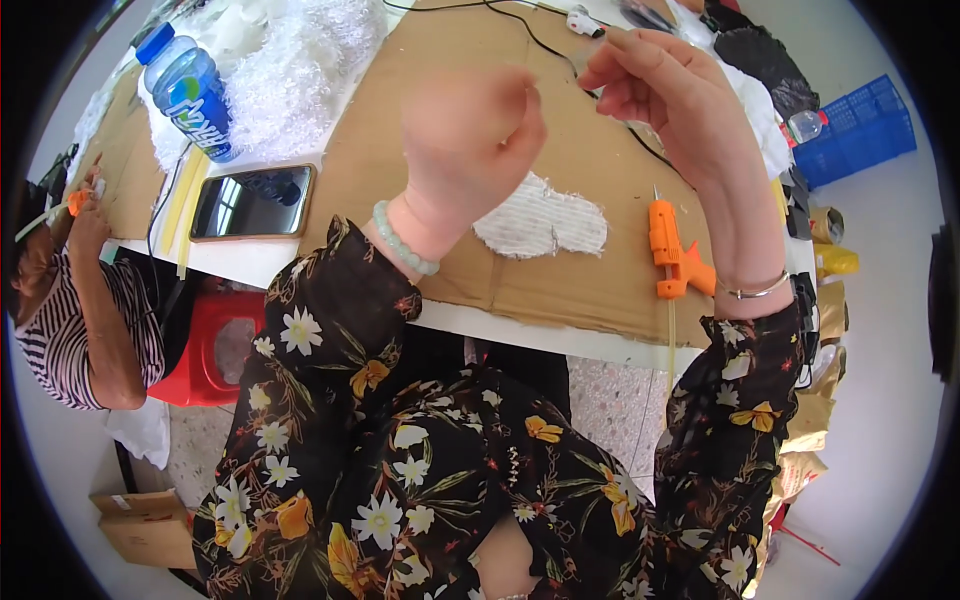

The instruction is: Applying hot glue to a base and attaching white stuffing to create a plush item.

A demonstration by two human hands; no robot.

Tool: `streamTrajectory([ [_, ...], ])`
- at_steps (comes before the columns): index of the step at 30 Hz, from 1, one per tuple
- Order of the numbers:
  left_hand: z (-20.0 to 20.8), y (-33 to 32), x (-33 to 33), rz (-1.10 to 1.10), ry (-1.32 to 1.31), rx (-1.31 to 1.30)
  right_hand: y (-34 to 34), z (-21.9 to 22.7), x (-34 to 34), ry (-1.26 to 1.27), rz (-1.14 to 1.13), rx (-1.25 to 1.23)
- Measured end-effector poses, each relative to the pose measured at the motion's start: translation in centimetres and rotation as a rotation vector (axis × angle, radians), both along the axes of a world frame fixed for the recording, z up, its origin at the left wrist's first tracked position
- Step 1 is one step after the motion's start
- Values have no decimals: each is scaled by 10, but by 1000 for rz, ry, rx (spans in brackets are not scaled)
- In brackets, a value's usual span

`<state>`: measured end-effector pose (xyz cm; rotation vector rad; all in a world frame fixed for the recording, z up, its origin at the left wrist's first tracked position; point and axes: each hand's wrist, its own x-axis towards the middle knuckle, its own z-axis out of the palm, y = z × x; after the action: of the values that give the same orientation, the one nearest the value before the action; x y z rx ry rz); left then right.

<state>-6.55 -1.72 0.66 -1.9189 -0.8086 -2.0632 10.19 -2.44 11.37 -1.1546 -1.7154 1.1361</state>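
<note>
My left hand (465, 150), with a pale green bead bracelet (400, 243) at its wrist, is raised over the cardboard sheet (400, 130). Its fingers are curled closed and slightly blurred. Across from it my right hand (675, 95) is up too, thumb and fingertips pinched together. The hands are apart, and whatever either pinches is too small or hidden to make out. Below them a white ribbed fabric piece (545, 220) lies flat on the cardboard. An orange glue gun (665, 245) rests right of the fabric, a yellowish glue stick (672, 335) extending from its back end.
Left of the cardboard lie a phone (252, 203), a blue-capped bottle (190, 95) and fluffy white material (300, 75). A black cable (545, 45) crosses the far side. A blue basket (858, 130) stands far right. Another person (90, 310) works at the left, near a red stool (215, 350).
</note>
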Motion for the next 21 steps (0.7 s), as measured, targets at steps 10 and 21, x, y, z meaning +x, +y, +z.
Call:
streamTrajectory([
  [10, 6, -17, -12, -902, -659, -811, -18, -36, 11, -133, -185, 32],
  [21, 10, -12, -10, -1028, -435, -971, -33, -36, 33, -252, 84, -146],
])
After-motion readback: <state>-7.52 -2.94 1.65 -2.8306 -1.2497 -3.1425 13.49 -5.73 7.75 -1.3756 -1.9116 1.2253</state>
